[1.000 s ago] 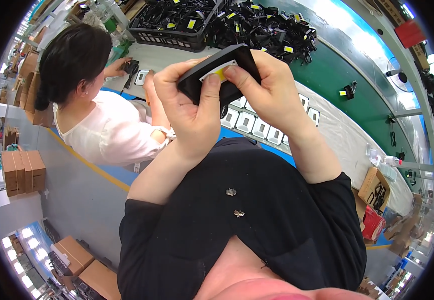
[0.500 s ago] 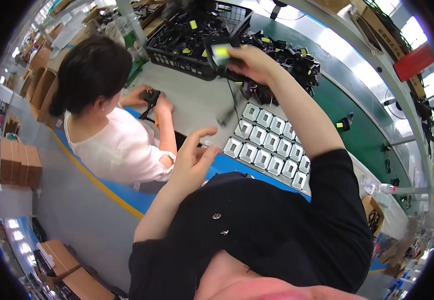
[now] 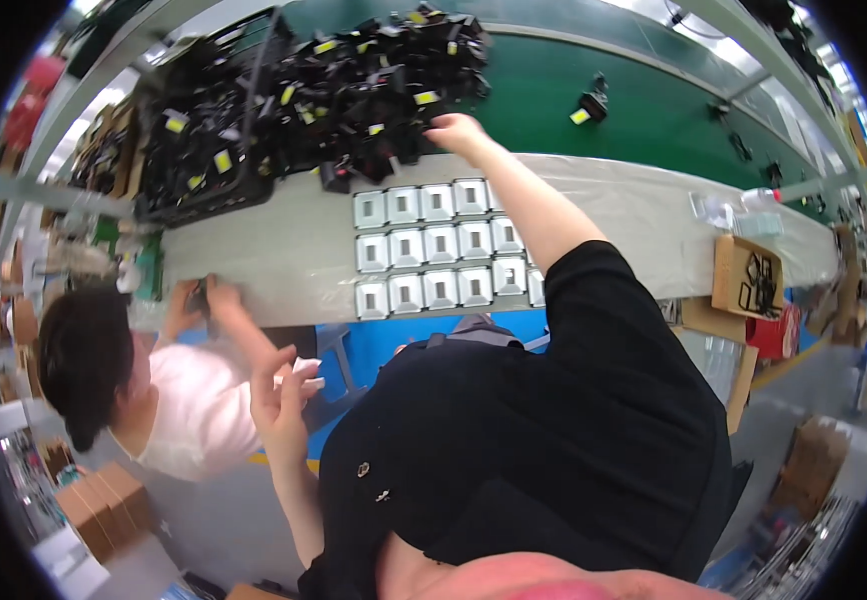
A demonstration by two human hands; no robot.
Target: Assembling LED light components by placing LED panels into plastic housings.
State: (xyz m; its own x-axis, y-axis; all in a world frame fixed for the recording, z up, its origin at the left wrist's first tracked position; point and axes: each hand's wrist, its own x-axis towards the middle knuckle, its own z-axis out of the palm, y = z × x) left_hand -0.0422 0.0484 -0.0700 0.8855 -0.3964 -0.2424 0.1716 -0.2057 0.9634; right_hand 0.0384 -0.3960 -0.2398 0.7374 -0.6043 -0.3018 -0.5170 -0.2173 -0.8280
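Units (image 3: 379, 95), black with yellow panels, lie heaped along the far side of a covered bench (image 3: 274, 225), where a worker's right hand (image 3: 460, 131) reaches to the heap's right edge. Its fingers are drawn narrow; from where I stand, I cannot tell whether they grip or touch a unit. The arm is nearly straight, presumably because the heap sits beyond the silver frames (image 3: 430, 243) on the nearer strip. Those lie flat in three rows, perhaps so that each is easy to reach and none covers another; the arm hides part of the right end. The left hand (image 3: 284, 410) is raised before a co-worker (image 3: 189, 425), fingers loosely parted, nothing visible in it, likely clear of the frames so as not to knock them. A black crate (image 3: 204, 204), left of the heap, holds more units, its walls apparently there to contain the tangle. One lone unit (image 3: 597, 100) sits apart on a green surface (image 3: 534, 70). The co-worker's hands (image 3: 224, 295) hold something dark, too blurred to name.
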